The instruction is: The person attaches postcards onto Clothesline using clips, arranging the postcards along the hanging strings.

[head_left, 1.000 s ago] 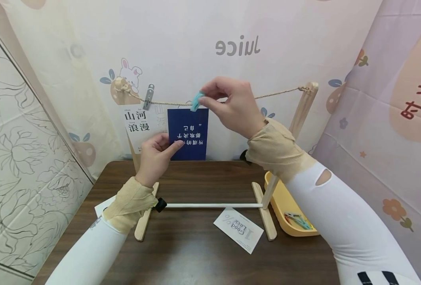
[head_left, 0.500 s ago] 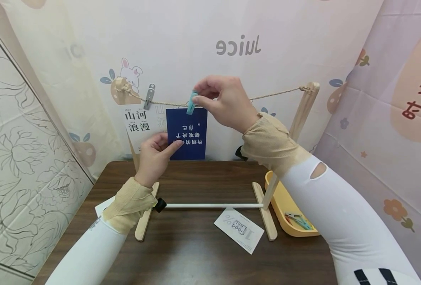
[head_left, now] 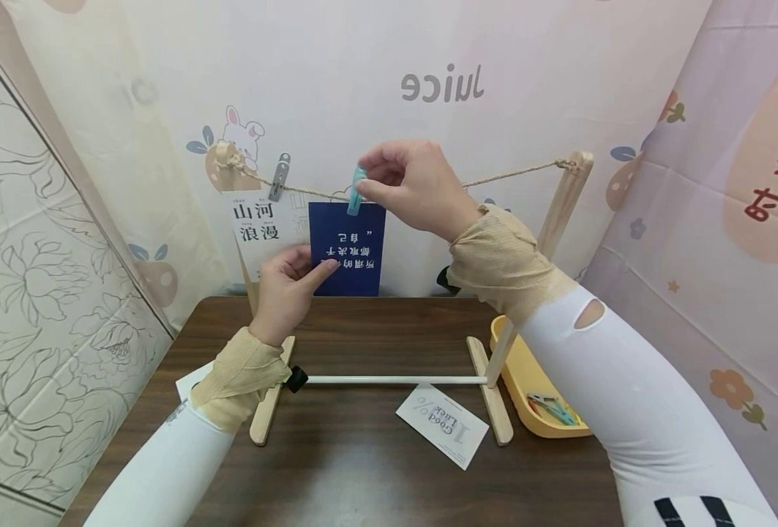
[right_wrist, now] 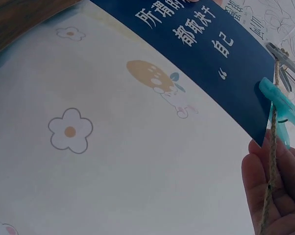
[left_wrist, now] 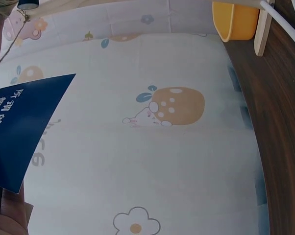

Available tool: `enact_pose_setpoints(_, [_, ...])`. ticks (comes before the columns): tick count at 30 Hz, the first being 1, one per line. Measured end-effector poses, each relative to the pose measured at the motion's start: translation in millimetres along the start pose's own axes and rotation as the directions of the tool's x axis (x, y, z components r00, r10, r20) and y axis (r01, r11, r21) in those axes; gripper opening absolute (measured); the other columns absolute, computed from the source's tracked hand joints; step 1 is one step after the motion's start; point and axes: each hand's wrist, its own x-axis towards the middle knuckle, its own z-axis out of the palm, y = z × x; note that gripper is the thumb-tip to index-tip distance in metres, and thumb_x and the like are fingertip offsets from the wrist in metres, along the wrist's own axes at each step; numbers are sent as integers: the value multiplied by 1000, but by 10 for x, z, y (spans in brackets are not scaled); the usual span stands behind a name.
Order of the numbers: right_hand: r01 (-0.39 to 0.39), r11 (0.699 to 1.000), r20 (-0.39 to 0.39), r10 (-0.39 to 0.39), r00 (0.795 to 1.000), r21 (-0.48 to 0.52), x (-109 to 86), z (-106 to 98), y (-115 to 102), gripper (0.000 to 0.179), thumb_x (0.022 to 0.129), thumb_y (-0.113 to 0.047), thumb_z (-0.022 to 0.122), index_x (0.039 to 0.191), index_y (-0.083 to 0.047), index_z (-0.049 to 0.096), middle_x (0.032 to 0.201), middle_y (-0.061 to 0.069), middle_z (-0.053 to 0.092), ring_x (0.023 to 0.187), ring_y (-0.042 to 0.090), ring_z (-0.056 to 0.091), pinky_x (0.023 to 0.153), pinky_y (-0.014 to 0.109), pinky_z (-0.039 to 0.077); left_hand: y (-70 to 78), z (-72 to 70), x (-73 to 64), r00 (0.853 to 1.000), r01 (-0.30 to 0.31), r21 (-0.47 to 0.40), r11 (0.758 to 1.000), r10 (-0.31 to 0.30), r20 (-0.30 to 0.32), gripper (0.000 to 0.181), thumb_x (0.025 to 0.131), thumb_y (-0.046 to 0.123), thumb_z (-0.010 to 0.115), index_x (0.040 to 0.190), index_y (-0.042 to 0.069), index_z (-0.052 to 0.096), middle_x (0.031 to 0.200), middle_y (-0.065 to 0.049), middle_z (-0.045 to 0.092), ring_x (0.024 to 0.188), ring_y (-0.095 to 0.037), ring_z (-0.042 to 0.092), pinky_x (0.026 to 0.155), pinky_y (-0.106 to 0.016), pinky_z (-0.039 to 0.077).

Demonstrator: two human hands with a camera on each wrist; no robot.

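A dark blue card (head_left: 348,249) with white characters hangs at a rope (head_left: 507,173) strung across a wooden stand (head_left: 563,208). My left hand (head_left: 319,269) pinches the card's lower left corner. My right hand (head_left: 365,183) pinches a teal clothespin (head_left: 356,190) that sits over the rope and the card's top edge. In the right wrist view the teal clothespin (right_wrist: 280,110) overlaps the blue card (right_wrist: 201,54) beside the rope (right_wrist: 271,181). The left wrist view shows the blue card (left_wrist: 25,127) held at its bottom corner.
A white card (head_left: 260,227) hangs left of the blue one from a grey clip (head_left: 278,177). A yellow tray (head_left: 514,366) with a few clothespins (head_left: 553,410) stands at the right. A "Good Luck" card (head_left: 443,426) lies on the dark table (head_left: 362,468); another white card (head_left: 191,380) peeks out by my left arm.
My right hand has carried the teal clothespin slightly left and turned it upright onto the rope and the card's top edge. The left hand has kept its hold.
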Motion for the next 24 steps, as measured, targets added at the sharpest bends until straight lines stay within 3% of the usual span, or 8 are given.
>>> enact_pose_setpoints(8, [-18, 1000, 8, 18, 1000, -2, 2, -4, 21, 31, 101, -14, 75, 128, 1, 75, 112, 17, 82, 101, 24, 77, 95, 33, 60, -21, 3, -2, 1000, 0, -6, 1000, 0, 9, 17, 97, -1, 78, 111, -11, 73, 92, 9, 82, 86, -3, 78, 78, -22, 63])
enact_pose_setpoints(15, [-12, 1000, -40, 13, 999, 27, -26, -71, 36, 29, 99, -13, 78, 125, -1, 77, 108, 16, 82, 97, 24, 77, 91, 26, 59, -44, -3, -13, 1000, -7, -14, 1000, 7, 7, 17, 98, -1, 77, 111, -11, 73, 89, 15, 80, 85, -3, 77, 76, -21, 61])
enact_pose_setpoints(21, [59, 998, -89, -56, 994, 22, -127, -143, 45, 23, 99, -9, 77, 120, 0, 78, 108, 16, 82, 95, 22, 75, 86, 20, 57, -77, -9, -28, 1000, 16, -24, 1000, -16, 13, 18, 98, -1, 76, 112, -12, 72, 90, 16, 80, 86, -2, 77, 78, -21, 62])
enact_pose_setpoints(24, [98, 995, -108, -97, 989, 1, -194, -163, 73, 20, 100, -8, 76, 118, 0, 78, 109, 15, 82, 95, 20, 76, 87, 18, 57, -98, -21, -45, 1000, 27, -5, 1000, -27, 7, 16, 98, -2, 76, 110, -11, 72, 86, 18, 78, 80, 0, 73, 73, -18, 58])
